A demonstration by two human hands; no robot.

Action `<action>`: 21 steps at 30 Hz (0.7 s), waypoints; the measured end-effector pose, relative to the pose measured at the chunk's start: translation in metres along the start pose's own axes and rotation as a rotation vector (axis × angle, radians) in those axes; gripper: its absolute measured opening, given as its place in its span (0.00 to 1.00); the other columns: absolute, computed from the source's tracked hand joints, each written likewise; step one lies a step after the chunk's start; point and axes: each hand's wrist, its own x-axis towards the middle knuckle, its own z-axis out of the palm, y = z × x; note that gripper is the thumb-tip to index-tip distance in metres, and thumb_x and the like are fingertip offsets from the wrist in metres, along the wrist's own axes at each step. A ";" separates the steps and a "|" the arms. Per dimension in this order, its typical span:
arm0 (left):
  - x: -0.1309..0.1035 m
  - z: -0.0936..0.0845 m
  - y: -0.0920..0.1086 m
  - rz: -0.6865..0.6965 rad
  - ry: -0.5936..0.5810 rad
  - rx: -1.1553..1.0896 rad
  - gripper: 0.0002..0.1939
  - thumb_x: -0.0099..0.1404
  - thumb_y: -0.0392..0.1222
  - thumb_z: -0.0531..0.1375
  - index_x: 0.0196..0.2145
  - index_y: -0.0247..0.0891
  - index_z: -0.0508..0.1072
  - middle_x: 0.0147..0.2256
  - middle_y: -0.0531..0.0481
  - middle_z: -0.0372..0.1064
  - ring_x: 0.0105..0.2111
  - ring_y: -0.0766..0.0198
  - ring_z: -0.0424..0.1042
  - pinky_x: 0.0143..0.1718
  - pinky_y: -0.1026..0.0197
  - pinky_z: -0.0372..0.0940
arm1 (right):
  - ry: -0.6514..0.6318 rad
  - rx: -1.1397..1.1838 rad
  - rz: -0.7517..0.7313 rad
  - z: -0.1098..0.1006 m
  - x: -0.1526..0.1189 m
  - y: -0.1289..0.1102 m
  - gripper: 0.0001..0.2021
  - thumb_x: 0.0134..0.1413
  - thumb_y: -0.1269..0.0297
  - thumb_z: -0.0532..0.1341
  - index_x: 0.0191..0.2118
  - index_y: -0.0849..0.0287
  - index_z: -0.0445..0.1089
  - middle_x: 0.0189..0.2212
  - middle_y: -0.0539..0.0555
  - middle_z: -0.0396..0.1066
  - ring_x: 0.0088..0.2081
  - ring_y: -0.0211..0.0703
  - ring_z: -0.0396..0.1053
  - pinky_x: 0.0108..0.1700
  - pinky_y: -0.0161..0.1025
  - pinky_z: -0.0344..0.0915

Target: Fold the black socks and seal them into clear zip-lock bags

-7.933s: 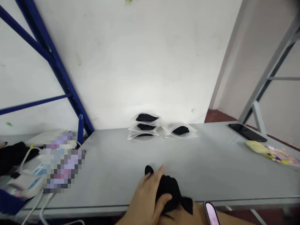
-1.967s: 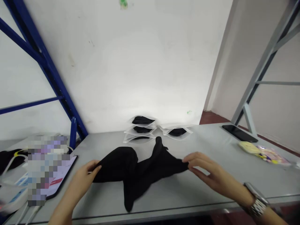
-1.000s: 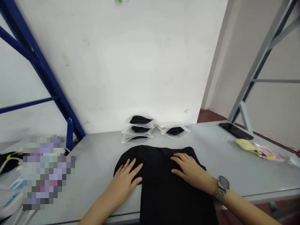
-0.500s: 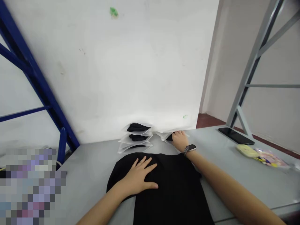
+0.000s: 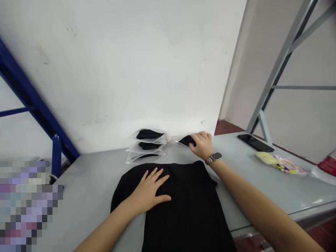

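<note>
A black garment (image 5: 183, 203) is spread out on the grey table. My left hand (image 5: 149, 190) lies flat on its left part, fingers spread. At the table's back, by the white wall, my right hand (image 5: 202, 142) is closed over the right end of a translucent plastic bag (image 5: 178, 141) with black folded cloth (image 5: 187, 140) inside. The thumb shows at the front, and the other fingertips are partly hidden. Left of this bag is a stack of similar frosted bags, where a top bag (image 5: 148, 135), a middle bag (image 5: 147, 146) and a lower bag (image 5: 144, 158) gape, showing black cloth.
A black phone (image 5: 255, 143) lies at the right back of the grey table (image 5: 89, 182). Near it are a yellow item (image 5: 266, 158) and a colourful packet (image 5: 290, 165). A blue metal frame (image 5: 39, 101) stands left, a grey one (image 5: 278, 70) right. Blurred-out items (image 5: 23, 206) are at far left.
The view has shifted slightly. My right hand has turned on the right-hand bag, its thumb now showing at the front and more black cloth visible. My left hand stays flat on the garment.
</note>
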 end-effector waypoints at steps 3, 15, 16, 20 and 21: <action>-0.001 -0.001 0.001 -0.008 -0.001 0.013 0.36 0.59 0.65 0.52 0.61 0.52 0.53 0.65 0.46 0.42 0.64 0.49 0.37 0.61 0.39 0.35 | 0.109 0.116 0.050 -0.010 -0.002 -0.004 0.03 0.45 0.68 0.55 0.25 0.58 0.64 0.27 0.56 0.67 0.41 0.52 0.60 0.48 0.49 0.49; -0.003 0.000 0.002 -0.019 -0.003 0.027 0.37 0.59 0.67 0.49 0.62 0.51 0.52 0.65 0.47 0.42 0.65 0.49 0.36 0.61 0.39 0.36 | 0.211 0.765 0.698 0.008 0.003 0.005 0.02 0.36 0.67 0.49 0.21 0.56 0.52 0.13 0.44 0.50 0.19 0.36 0.54 0.21 0.35 0.54; -0.004 0.000 0.002 -0.021 -0.004 0.027 0.37 0.59 0.67 0.49 0.62 0.52 0.52 0.65 0.47 0.41 0.65 0.49 0.36 0.61 0.39 0.36 | 0.233 0.769 0.716 0.008 0.003 0.008 0.02 0.35 0.67 0.49 0.21 0.56 0.52 0.14 0.44 0.50 0.18 0.36 0.54 0.21 0.35 0.54; -0.004 -0.001 0.002 -0.036 -0.024 0.025 0.37 0.59 0.67 0.48 0.62 0.52 0.51 0.65 0.47 0.40 0.65 0.50 0.35 0.61 0.39 0.35 | 0.357 0.717 0.717 -0.007 0.006 0.019 0.03 0.40 0.68 0.49 0.24 0.56 0.51 0.17 0.44 0.50 0.21 0.35 0.53 0.23 0.34 0.54; -0.004 -0.001 0.002 -0.039 -0.029 0.027 0.37 0.59 0.67 0.48 0.62 0.52 0.51 0.65 0.47 0.39 0.65 0.50 0.35 0.61 0.39 0.35 | 0.388 0.688 0.697 -0.014 0.007 0.021 0.03 0.41 0.67 0.50 0.25 0.56 0.51 0.19 0.44 0.50 0.22 0.35 0.53 0.24 0.34 0.54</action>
